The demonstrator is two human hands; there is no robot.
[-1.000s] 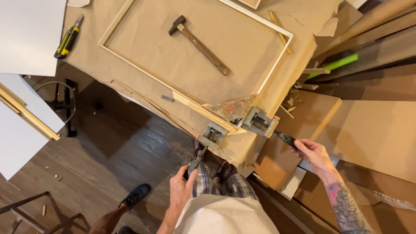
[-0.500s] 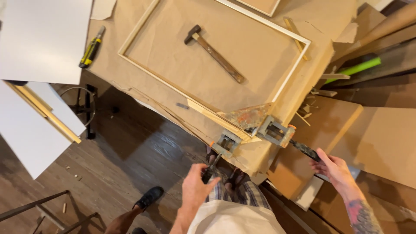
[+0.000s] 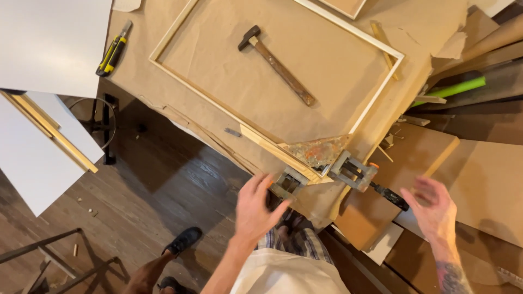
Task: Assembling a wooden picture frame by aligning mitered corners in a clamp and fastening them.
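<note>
Left hand (image 3: 255, 209) fingers spread on corner clamp (image 3: 321, 175); right hand (image 3: 433, 209) fingers loosely open, empty, near clamp handle (image 3: 389, 196).

A grey metal corner clamp (image 3: 321, 173) grips the near corner of a pale wooden frame (image 3: 218, 106) at the table's edge. Two vise blocks sit on either side of a rusty, paint-stained triangular plate. A black-handled screw with an orange collar sticks out to the right, past the table edge. The frame lies flat on brown paper, its long sides running diagonally.
</note>
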